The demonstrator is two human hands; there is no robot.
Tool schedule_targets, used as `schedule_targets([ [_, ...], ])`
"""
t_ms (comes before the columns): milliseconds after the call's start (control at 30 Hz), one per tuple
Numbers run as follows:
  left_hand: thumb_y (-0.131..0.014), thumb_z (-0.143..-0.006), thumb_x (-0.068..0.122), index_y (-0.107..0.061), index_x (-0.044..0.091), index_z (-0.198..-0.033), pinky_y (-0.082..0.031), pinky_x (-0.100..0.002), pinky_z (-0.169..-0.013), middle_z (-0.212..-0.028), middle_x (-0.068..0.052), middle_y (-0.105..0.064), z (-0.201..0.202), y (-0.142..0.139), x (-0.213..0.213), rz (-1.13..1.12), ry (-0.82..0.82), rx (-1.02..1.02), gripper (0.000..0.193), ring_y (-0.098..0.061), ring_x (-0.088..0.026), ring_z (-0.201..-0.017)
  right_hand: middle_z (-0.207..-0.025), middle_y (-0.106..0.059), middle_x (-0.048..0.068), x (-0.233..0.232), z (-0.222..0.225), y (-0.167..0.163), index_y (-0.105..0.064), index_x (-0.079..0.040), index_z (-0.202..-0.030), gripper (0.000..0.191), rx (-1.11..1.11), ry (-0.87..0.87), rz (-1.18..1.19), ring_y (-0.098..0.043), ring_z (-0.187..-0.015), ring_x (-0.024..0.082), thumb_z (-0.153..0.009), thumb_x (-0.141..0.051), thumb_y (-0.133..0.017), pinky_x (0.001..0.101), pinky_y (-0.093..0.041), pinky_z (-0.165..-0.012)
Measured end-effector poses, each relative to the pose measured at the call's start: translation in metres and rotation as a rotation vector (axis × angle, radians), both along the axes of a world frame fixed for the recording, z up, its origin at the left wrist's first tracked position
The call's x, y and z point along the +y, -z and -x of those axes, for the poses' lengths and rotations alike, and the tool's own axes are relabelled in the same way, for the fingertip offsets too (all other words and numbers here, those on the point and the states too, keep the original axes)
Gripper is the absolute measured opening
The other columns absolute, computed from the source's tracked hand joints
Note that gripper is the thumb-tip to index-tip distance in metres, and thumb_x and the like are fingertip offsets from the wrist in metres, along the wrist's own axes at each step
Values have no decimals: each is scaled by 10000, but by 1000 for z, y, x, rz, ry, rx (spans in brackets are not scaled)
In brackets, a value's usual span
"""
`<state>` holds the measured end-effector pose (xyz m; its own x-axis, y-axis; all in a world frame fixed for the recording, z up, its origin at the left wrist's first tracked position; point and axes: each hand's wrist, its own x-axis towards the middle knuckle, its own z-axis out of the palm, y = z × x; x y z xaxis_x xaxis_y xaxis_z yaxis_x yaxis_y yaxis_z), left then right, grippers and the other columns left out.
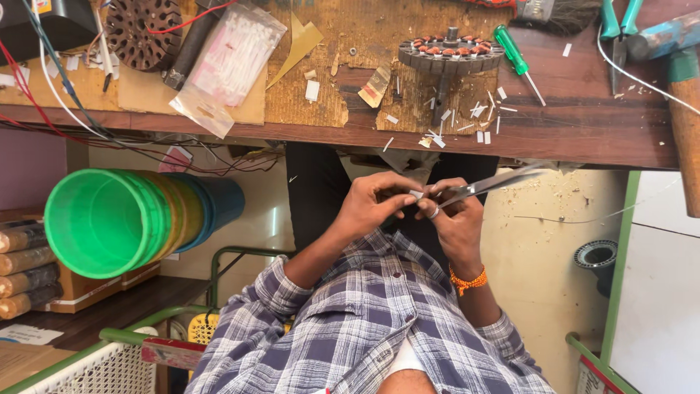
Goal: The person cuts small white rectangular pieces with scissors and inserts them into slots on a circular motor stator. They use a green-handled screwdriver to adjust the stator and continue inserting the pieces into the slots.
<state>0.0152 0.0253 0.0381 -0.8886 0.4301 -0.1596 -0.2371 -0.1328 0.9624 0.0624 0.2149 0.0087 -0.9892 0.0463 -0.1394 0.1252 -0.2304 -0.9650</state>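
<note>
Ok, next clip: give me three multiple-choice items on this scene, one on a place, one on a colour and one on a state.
1. Where is the wound motor core?
A. on the workbench
B. in a drawer
C. on the person's lap

2. What colour is the wristband?
A. blue
B. orange
C. white

3. The scissors are:
A. lying flat on the bench
B. hanging from a hook
C. held in the right hand

Answers:
1 A, it stands on the bench top beside the green screwdriver.
2 B, it shows orange on the right wrist.
3 C, the right hand's grip is closed on the handles.
</note>
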Motion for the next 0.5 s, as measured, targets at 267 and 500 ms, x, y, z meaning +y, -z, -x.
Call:
schedule_targets([
  [267, -729, -936, 54, -711, 21, -1123, -568, -256, -700, -1016, -58, -715, 1, -18, 3, 249, -41, 372, 191, -700, -110, -848, -921, -646, 52, -4, 0, -5, -493, -61, -1143, 270, -33, 18, -82, -539, -603, 51, -992, -91, -714, 197, -410, -468],
  [500, -737, -978, 73, -736, 29, -1139, -488, -226, -563, -927, -66, -737, 21, -6, -12, 51, -107, -84, 167, -620, -104, -666, -1032, -726, 59, -2, -1, -10, -593, -41, -1297, 397, -59, -163, -254, -638, -819, 85, -933, -69, -749, 222, -530, -681],
])
